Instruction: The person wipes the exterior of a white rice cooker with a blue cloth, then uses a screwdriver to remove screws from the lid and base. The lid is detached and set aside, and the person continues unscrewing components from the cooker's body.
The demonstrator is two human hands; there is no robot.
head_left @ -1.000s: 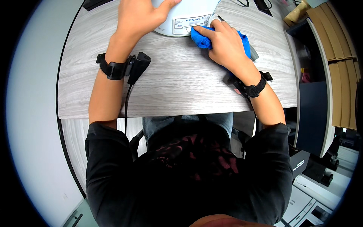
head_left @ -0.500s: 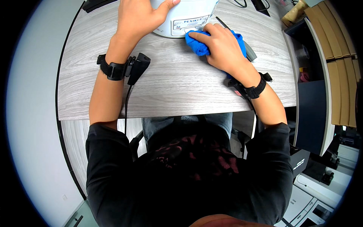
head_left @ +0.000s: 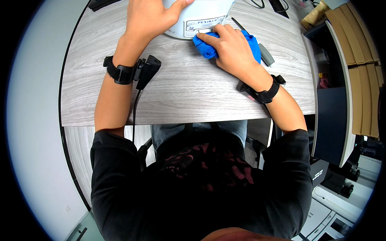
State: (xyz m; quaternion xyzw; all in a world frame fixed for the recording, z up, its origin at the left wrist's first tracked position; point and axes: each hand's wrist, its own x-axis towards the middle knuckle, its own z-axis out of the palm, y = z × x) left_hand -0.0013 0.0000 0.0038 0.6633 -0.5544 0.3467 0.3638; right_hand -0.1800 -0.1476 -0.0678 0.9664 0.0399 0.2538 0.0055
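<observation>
A white, rounded appliance (head_left: 177, 32) with a framed label on its front stands at the far middle of the table, its top cut off by the picture's edge. My left hand (head_left: 155, 18) holds its left side, thumb stretched across the front; the other fingers are partly out of view. In my right hand (head_left: 235, 50) is a bunched blue cloth (head_left: 206, 47), pressed against the lower front below the label. My index finger reaches over the cloth towards the appliance. Beside the cloth lies a tool's grey handle (head_left: 266, 55), partly covered.
The grey wood-grain table (head_left: 181, 92) ends in front of my lap. Black devices with cables are strapped to both wrists, one a box (head_left: 148, 72). To the right are an open dark drawer (head_left: 331, 108) and stacked cardboard boxes (head_left: 362, 96). Black cables (head_left: 257, 5) lie at the back.
My right hand and the blue cloth have shifted slightly left along the appliance's lower front. The left hand still holds the appliance, with barely any shift.
</observation>
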